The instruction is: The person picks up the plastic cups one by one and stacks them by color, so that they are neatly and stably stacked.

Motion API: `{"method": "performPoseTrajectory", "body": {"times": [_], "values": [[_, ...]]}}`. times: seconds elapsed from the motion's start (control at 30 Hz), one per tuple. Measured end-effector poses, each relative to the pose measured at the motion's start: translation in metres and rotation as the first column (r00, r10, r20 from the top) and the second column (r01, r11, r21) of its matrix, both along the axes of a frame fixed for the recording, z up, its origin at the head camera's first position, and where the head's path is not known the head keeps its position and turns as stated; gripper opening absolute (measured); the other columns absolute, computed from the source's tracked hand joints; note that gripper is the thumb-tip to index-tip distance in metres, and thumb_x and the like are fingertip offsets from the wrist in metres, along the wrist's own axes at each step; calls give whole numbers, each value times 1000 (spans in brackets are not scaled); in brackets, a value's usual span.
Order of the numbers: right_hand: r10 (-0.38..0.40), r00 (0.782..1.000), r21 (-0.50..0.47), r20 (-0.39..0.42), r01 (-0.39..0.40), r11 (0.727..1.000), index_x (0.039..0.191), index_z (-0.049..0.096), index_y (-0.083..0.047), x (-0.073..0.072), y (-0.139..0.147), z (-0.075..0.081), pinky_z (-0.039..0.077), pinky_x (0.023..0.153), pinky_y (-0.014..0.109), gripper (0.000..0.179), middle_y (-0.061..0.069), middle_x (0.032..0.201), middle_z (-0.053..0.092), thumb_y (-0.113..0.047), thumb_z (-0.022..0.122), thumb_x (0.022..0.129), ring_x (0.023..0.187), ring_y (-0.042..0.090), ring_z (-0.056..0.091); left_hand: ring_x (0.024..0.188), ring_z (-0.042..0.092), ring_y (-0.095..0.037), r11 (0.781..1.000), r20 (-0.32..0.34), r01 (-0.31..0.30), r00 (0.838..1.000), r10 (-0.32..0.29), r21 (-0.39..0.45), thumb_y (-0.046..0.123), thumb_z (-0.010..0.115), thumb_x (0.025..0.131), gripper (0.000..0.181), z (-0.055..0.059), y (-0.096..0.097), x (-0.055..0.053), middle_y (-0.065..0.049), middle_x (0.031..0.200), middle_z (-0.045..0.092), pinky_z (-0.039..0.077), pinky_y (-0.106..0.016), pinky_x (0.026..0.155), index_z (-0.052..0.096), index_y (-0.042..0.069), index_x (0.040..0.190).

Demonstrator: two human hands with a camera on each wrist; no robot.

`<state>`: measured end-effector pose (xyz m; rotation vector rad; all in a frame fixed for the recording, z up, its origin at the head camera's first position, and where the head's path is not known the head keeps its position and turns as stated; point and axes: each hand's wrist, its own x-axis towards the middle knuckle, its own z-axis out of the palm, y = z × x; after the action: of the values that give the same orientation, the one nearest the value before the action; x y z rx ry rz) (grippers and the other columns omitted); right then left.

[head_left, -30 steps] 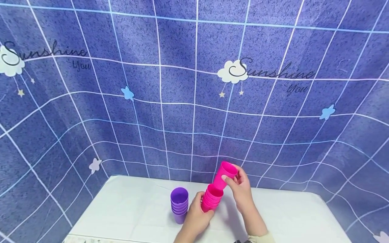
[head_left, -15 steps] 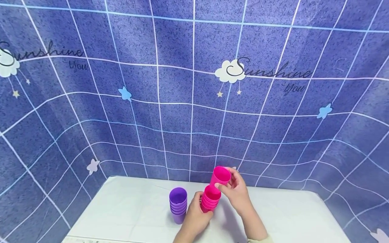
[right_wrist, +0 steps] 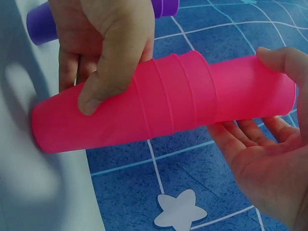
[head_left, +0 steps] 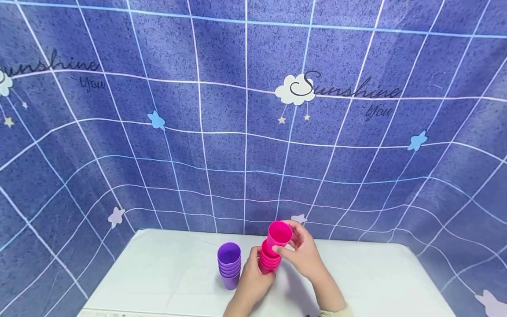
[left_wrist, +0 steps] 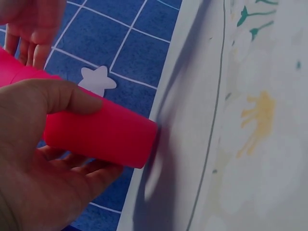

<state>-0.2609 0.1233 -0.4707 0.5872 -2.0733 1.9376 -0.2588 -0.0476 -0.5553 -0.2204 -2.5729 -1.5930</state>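
Note:
A stack of nested pink cups stands on the white table, and my left hand grips it round the side. My right hand holds one more pink cup near its rim, thumb on the near side and fingers behind. That cup's lower end sits inside the mouth of the stack, with much of its wall still above the top rim. To the left of my left hand, a stack of nested purple cups stands upright, apart from it, mouths up.
The white table carries both stacks. Behind it hangs a blue curtain with white grid lines, stars and clouds. A cloth with printed figures shows in the left wrist view.
My right hand has moved left and down, bringing the upper pink cup from a tilt above the stack into its mouth. My left hand keeps its grip; the view shifts slightly.

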Motion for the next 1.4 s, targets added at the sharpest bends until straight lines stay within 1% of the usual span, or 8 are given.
{"method": "performPoseTrajectory", "body": {"times": [0.1, 0.23, 0.47, 0.67, 0.87, 0.97, 1.2, 1.4], "values": [[1, 1000, 26, -15, -1, 1000, 135, 59, 2, -1, 0, 0, 55, 104, 20, 59, 27, 123, 72, 4, 81, 80, 111, 4, 72, 110, 70, -20, 1000, -14, 1, 1000, -1, -3, 10, 85, 75, 67, 2, 0, 1, -9, 128, 71, 55, -52, 102, 54, 19, 134], [-15, 1000, 61, -15, 16, 998, 134, 61, -2, -3, 1, -3, 54, 106, 21, 59, 23, 122, 74, 2, 83, 80, 112, 4, 72, 113, 71, -22, 1000, -12, 13, 1000, -13, 14, 9, 84, 76, 67, 4, 0, 1, -10, 131, 70, 55, -53, 104, 54, 18, 135], [-19, 999, 153, 32, 14, 988, 134, 64, -9, -4, -2, -10, 52, 108, 27, 59, 13, 123, 77, -6, 88, 80, 114, 5, 71, 111, 71, -20, 1000, -14, 12, 1000, -12, 16, 11, 85, 78, 64, 1, -1, 0, -10, 129, 70, 57, -47, 101, 54, 17, 133], [-12, 999, 178, 52, 3, 984, 135, 65, -11, -5, -3, -11, 53, 108, 31, 61, 11, 124, 76, -7, 88, 79, 116, 7, 69, 112, 71, -20, 1000, -22, 19, 1000, -19, 22, 14, 86, 80, 65, 1, -2, 0, -11, 131, 69, 58, -46, 101, 52, 16, 135], [40, 998, 210, 54, -50, 976, 141, 64, -10, -7, 2, -13, 56, 105, 28, 64, 14, 129, 69, -10, 87, 81, 119, 4, 65, 114, 72, -22, 999, -17, 17, 1000, -16, 29, 14, 86, 80, 64, 2, -1, 0, -12, 131, 69, 58, -46, 102, 53, 16, 135], [66, 996, 209, 61, -78, 975, 142, 63, -9, -8, 5, -15, 57, 104, 27, 63, 16, 131, 69, -10, 86, 83, 120, 3, 64, 113, 72, -22, 1000, -19, 13, 1000, -13, 28, 14, 86, 80, 64, 2, -1, 0, -13, 131, 69, 58, -47, 102, 53, 16, 134], [122, 988, 215, 98, -140, 966, 143, 59, -3, -11, 8, -21, 56, 103, 25, 62, 21, 131, 70, -5, 81, 85, 116, 4, 67, 112, 72, -23, 1000, -32, 7, 999, -6, 20, 14, 86, 78, 65, -1, -1, -1, -12, 130, 69, 57, -50, 102, 53, 15, 134], [160, 980, 209, 115, -182, 961, 144, 56, 1, -12, 9, -23, 57, 100, 26, 62, 27, 132, 66, -4, 77, 86, 113, 7, 68, 110, 73, -23, 999, -44, 18, 999, -17, 27, 12, 86, 77, 64, 1, -1, 0, -12, 128, 70, 57, -50, 101, 54, 14, 131]]}}
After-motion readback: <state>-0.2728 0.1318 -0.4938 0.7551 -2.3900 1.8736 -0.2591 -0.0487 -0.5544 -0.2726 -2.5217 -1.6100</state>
